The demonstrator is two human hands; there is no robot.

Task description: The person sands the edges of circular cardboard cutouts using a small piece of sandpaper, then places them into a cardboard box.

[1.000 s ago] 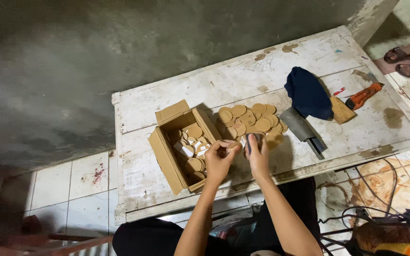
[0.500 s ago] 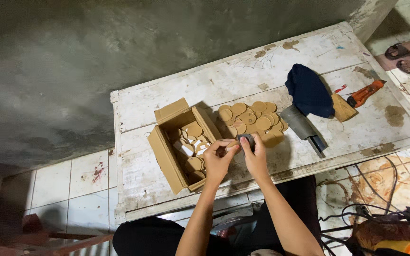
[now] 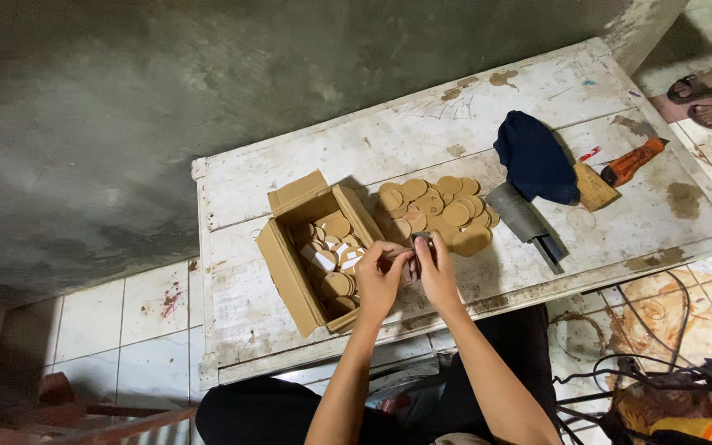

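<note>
Both hands are meeting at frame centre, just right of the box (image 3: 311, 259). Left hand (image 3: 379, 280) and right hand (image 3: 438, 272) are pinching together on a small dark piece (image 3: 419, 241). It is probably light and stiff, best gripped by its edges. Fingers are hiding most of it; its kind is unclear. Discs (image 3: 442, 210) are lying just above.
</note>
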